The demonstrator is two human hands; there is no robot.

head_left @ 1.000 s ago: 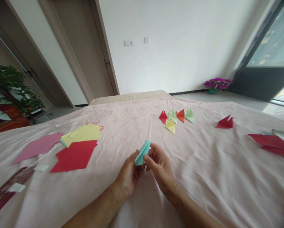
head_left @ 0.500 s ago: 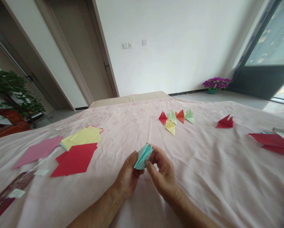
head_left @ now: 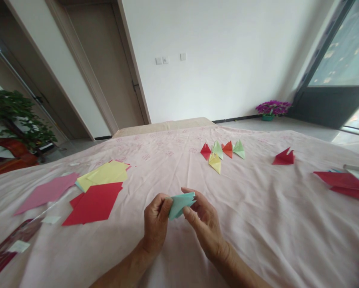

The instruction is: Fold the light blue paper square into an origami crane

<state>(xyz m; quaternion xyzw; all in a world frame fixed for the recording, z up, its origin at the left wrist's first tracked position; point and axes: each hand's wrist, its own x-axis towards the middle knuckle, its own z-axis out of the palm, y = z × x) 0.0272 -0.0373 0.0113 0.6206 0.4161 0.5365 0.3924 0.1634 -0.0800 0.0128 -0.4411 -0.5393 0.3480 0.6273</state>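
Note:
A folded light-teal paper piece (head_left: 180, 203) is held just above the pink cloth (head_left: 257, 224), pinched from both sides. My left hand (head_left: 155, 224) grips its left end with closed fingers. My right hand (head_left: 203, 222) pinches its right end between thumb and fingers. The paper lies nearly level, its layered edges fanned a little toward the right.
Flat sheets lie at the left: red (head_left: 94, 202), yellow (head_left: 104, 174), pink (head_left: 47, 192). Several small folded pieces (head_left: 223, 151) sit beyond my hands, a red folded one (head_left: 284, 157) farther right, more red paper (head_left: 344, 182) at the right edge. A plant (head_left: 8, 120) stands at the left.
The teal piece has turned from upright and tilted to nearly level and sits lower. Both hands shifted their grip along it; my left hand rotated so its fingers curl over the left end.

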